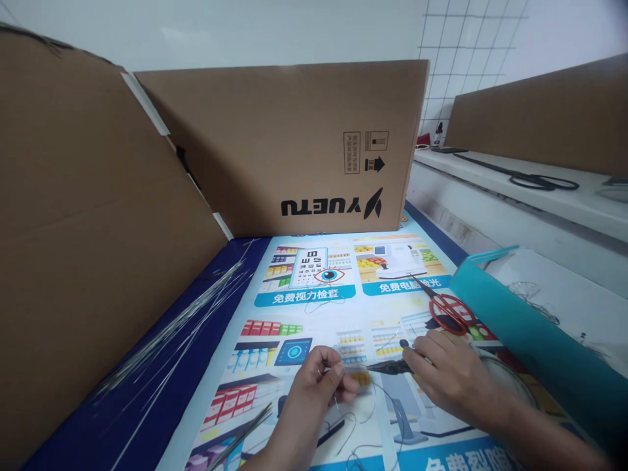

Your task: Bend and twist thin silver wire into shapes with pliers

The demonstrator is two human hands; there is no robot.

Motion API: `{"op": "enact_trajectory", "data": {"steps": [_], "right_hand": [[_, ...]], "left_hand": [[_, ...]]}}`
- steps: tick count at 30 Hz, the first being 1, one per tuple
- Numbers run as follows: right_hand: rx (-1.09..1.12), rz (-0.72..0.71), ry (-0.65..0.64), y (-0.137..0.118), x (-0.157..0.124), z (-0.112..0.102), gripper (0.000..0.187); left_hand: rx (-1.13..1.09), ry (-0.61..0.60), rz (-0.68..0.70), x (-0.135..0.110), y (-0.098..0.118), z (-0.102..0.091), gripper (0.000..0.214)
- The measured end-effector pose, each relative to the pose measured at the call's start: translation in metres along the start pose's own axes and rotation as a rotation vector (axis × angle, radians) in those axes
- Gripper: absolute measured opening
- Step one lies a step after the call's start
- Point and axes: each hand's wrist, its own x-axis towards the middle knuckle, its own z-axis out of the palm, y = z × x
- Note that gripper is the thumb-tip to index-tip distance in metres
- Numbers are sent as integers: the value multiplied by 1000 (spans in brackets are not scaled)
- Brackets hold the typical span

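Observation:
My left hand (321,379) is closed, thumb and fingers pinching a thin wire above the printed table cover. My right hand (449,373) is wrapped round black-handled needle-nose pliers (390,367). Their narrow tip points left and meets the wire close to my left fingertips; whether the jaws are clamped on it, I cannot tell. Loose curled wire (348,435) trails over the cover below my hands. Just beyond my right hand lie scissors (449,314) with red handles, blades pointing away to the left.
Long straight wires (181,317) lie along the dark blue left side, and a short wire bundle (243,435) is nearer. A teal box (520,327) with wire pieces stands right. Cardboard panels (275,144) rise behind and left. Black scissors (540,182) rest on the white ledge.

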Motion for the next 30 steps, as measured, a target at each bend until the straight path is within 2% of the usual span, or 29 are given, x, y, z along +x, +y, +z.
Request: {"op": "enact_trajectory", "data": {"steps": [6, 17, 30], "right_hand": [[44, 61, 8, 2, 2, -1, 16], [131, 163, -1, 3, 2, 5, 14], [221, 229, -44, -5, 2, 6, 16]], "left_hand": [[81, -12, 8, 2, -2, -2, 19], [127, -122, -92, 5, -6, -5, 25], [226, -136, -97, 6, -10, -8, 17]]}}
